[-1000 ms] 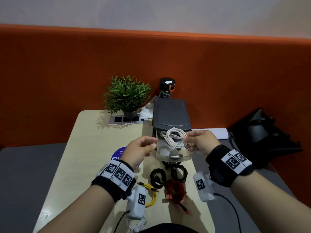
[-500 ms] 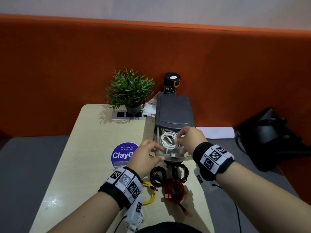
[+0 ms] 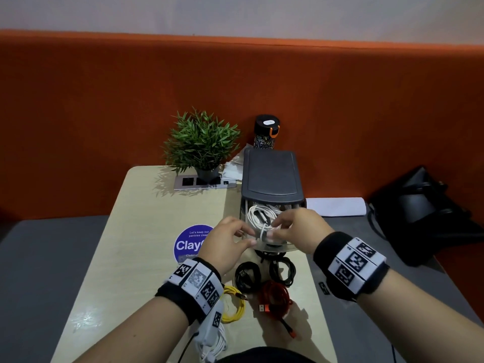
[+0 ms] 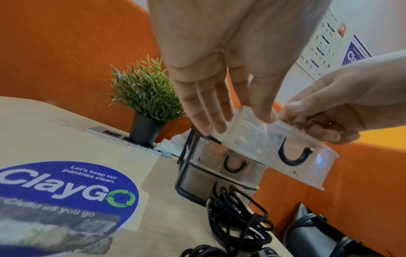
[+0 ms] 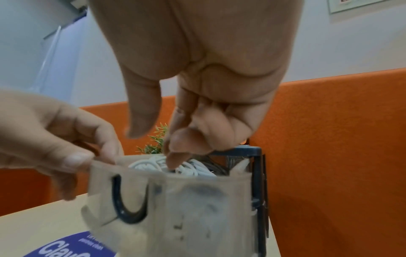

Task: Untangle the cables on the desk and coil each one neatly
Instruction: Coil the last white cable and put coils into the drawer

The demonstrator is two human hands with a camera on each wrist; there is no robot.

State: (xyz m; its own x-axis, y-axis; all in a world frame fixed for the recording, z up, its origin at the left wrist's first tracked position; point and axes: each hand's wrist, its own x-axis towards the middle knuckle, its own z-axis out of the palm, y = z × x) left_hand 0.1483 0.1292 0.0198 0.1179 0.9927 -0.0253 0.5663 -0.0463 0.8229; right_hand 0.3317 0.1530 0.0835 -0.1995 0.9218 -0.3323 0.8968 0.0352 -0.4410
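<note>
The white cable [image 3: 259, 218] lies coiled inside the pulled-out clear drawer [image 3: 288, 248] of the grey drawer unit [image 3: 271, 176]; the right hand [image 3: 301, 227] reaches into that drawer with curled fingers [image 5: 175, 156] pressing down on the white loops, though whether they actually pinch a strand cannot be told; the left hand [image 3: 227, 244] rests its straight fingers [image 4: 211, 114] on the drawer's front rim, thumb [image 5: 72, 159] at the edge. Just in front of the drawer unit, on the desk [image 3: 146, 231], sit two black cable coils [image 3: 247, 276], with a red cable [image 3: 275, 299] and a yellow cable [image 3: 233, 307] nearer the person; left of the unit is a round blue sticker [image 3: 190, 244], and behind it to the left a potted plant [image 3: 201, 145].
</note>
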